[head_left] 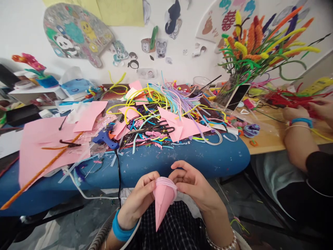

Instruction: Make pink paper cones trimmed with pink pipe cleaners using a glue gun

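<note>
A pink paper cone (163,201) points downward above my lap, its wide rim wrapped with a light pink fuzzy pipe cleaner (164,181). My left hand (144,191) grips the cone's left side near the rim, thumb in front. On the other side, my right hand (194,185) has its thumb and fingers at the rim's right edge, with the index finger raised and curved. Whether the right fingers pinch the pipe cleaner or only touch it is hard to see. The inside of the cone is hidden.
A blue glue gun (107,137), black scissors (153,130), pink paper pieces (186,125) and a heap of pipe cleaners (169,99) cover the blue-topped table (182,158). A vase of fuzzy flowers (229,88) and a phone (237,97) stand right. Another person's hand (296,114) works there.
</note>
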Motion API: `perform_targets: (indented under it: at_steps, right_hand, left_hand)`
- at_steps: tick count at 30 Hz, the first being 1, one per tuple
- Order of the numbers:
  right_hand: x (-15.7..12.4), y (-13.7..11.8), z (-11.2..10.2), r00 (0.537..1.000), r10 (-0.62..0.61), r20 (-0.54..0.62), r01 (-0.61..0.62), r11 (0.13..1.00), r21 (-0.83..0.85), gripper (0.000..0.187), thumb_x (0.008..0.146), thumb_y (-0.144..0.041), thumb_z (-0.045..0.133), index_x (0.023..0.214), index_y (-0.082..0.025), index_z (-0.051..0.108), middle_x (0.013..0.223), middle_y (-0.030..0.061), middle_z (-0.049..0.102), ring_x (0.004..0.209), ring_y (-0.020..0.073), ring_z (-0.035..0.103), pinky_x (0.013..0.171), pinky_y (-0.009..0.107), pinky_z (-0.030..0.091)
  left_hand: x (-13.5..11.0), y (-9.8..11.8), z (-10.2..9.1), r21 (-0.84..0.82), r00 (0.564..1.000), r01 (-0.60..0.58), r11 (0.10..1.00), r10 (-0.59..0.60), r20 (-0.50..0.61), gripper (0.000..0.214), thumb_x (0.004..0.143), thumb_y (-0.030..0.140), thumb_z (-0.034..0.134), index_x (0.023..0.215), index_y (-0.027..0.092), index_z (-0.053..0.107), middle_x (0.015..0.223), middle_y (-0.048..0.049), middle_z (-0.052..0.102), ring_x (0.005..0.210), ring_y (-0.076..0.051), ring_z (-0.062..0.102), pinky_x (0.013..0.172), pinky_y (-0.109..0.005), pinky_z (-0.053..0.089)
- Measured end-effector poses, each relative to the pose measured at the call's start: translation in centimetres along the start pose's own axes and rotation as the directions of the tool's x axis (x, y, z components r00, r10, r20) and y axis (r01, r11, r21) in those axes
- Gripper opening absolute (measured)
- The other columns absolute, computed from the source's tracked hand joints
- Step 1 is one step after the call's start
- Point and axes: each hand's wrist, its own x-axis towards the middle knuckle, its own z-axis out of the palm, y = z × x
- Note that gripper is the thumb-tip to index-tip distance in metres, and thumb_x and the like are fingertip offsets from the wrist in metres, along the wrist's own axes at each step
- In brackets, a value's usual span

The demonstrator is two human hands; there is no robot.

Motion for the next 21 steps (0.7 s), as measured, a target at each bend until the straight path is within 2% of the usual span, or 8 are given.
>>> perform_targets:
  at_steps: [5,8,13,17,21]
  right_hand:
    - [0.04,-0.27,0.00,0.999,0.039,0.000,-0.039,0.999,0.012,0.039,0.075,-0.019,0.082,0.108,-0.020,0.061,0.085,0.0005,0.072,0.070,0.0098,0.064,0.064,0.020,0.048]
    - [-0.14,-0.10,0.00,0.998,0.058,-0.006,-0.058,0.998,0.018,0.040,0.074,-0.022,0.083,0.107,-0.020,0.061,0.085,0.0009,0.072,0.070,0.0099,0.064,0.063,0.019,0.047]
    - [-0.16,0.17,0.12,0.997,0.058,-0.043,-0.057,0.998,0.029,0.041,0.071,-0.019,0.084,0.105,-0.020,0.061,0.077,-0.0016,0.072,0.062,0.0088,0.062,0.059,0.018,0.046]
    - [0.11,0.16,0.31,0.994,0.047,-0.099,-0.044,0.999,0.030,0.040,0.070,-0.018,0.084,0.103,-0.020,0.061,0.072,-0.0030,0.071,0.057,0.0080,0.059,0.056,0.018,0.045]
    - [0.33,0.01,0.42,0.994,0.074,-0.083,-0.074,0.997,0.007,0.043,0.066,-0.021,0.087,0.100,-0.020,0.060,0.069,-0.0034,0.069,0.055,0.0080,0.057,0.054,0.017,0.043]
  left_hand:
    - [0.04,0.10,0.01,-0.017,1.000,0.020,1.000,-0.020,0.009,0.037,0.063,0.043,0.086,0.072,0.013,0.066,0.059,0.0020,0.054,0.051,-0.008,0.040,0.049,-0.018,0.034]
    - [-0.22,0.23,0.15,-0.019,1.000,0.010,1.000,-0.010,-0.006,0.033,0.067,0.040,0.084,0.071,0.013,0.065,0.058,0.0025,0.053,0.050,-0.007,0.040,0.048,-0.018,0.034]
    - [-0.67,0.20,0.60,-0.006,0.999,-0.011,1.000,0.011,-0.032,0.035,0.068,0.044,0.082,0.071,0.014,0.063,0.057,0.0029,0.053,0.048,-0.007,0.040,0.047,-0.018,0.034]
    - [-0.80,0.07,0.74,0.021,0.999,-0.036,0.999,0.037,-0.040,0.040,0.063,0.047,0.085,0.066,0.015,0.061,0.053,0.0038,0.052,0.046,-0.008,0.041,0.045,-0.019,0.033]
    - [-0.87,0.04,0.48,0.058,0.999,-0.029,0.998,0.030,-0.024,0.044,0.059,0.052,0.086,0.065,0.013,0.065,0.051,0.0025,0.053,0.045,-0.008,0.040,0.045,-0.020,0.030]
